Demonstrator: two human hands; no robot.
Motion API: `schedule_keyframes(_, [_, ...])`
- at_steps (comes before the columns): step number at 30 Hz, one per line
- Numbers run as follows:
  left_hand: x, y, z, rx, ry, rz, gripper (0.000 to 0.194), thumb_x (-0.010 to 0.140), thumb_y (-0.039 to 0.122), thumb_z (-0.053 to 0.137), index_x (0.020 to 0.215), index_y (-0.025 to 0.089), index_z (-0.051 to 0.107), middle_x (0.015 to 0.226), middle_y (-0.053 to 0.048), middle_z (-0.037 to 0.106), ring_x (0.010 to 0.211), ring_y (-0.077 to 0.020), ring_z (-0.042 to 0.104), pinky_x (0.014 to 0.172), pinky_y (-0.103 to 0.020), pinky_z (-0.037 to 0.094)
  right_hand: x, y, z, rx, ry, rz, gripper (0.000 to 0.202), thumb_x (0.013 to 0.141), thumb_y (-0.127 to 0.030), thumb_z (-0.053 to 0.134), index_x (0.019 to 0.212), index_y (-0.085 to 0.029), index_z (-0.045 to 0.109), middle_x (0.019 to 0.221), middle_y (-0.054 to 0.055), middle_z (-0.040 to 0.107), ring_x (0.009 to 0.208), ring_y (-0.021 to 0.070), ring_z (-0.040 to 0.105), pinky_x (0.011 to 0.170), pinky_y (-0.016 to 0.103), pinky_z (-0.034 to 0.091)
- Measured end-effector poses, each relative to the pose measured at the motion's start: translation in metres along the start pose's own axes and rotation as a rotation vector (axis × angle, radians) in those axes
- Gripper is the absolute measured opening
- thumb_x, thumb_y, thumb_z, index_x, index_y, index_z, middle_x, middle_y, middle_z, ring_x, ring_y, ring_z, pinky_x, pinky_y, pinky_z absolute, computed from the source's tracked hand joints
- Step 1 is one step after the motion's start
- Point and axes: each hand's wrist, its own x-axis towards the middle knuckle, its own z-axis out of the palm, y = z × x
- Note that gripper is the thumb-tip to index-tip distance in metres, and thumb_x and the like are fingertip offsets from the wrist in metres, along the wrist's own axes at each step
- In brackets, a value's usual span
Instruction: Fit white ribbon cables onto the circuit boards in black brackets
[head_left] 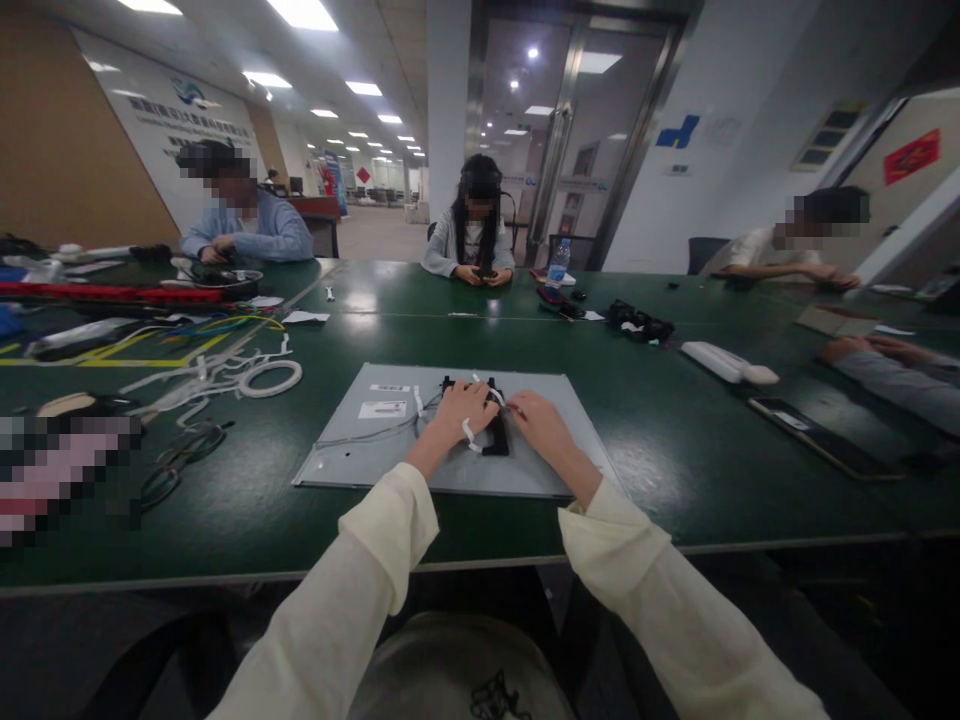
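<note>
A flat grey metal panel (375, 465) with white labels lies on the table in front of me. On its middle sits a black rectangular frame (497, 435), partly hidden by my left hand. My left hand (461, 412) grips the top of that frame, fingers curled over it. Just to its right, my right hand (541, 425) pinches the end of a thin white tape strip (495, 396) at the frame's upper right. Another white strip (471, 436) curls beneath my left wrist. A thin grey cable (367, 437) runs leftward across the panel.
To the left lie a white tape roll (270, 379), loose white strips, glasses (180, 462) and coloured wires. On the right are a phone (821, 437) and a white elongated object (724, 362). Black gear (637, 322) and a water bottle (558, 264) stand farther back. Several people sit around the table.
</note>
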Motion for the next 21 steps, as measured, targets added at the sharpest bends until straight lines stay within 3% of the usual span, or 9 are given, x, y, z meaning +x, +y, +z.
schedule_keyframes(10, [0.011, -0.007, 0.006, -0.034, -0.054, -0.076, 0.031, 0.087, 0.030, 0.037, 0.110, 0.017, 0.052, 0.111, -0.012, 0.060, 0.106, -0.0269, 0.050, 0.086, -0.038, 0.040, -0.002, -0.004, 0.004, -0.128, -0.033, -0.011, 0.024, 0.092, -0.012, 0.034, 0.099, -0.014, 0.057, 0.099, 0.009, 0.060, 0.091, 0.0160, 0.056, 0.081, 0.026, 0.041])
schedule_keyframes(21, [0.019, -0.012, 0.010, -0.053, -0.080, -0.096, 0.032, 0.087, 0.028, 0.033, 0.108, 0.015, 0.054, 0.111, -0.013, 0.060, 0.106, -0.0260, 0.050, 0.086, -0.038, 0.042, 0.001, -0.015, -0.003, -0.226, -0.137, -0.116, 0.021, 0.086, -0.007, 0.043, 0.097, -0.013, 0.061, 0.099, 0.012, 0.062, 0.097, 0.0208, 0.057, 0.086, 0.031, 0.041])
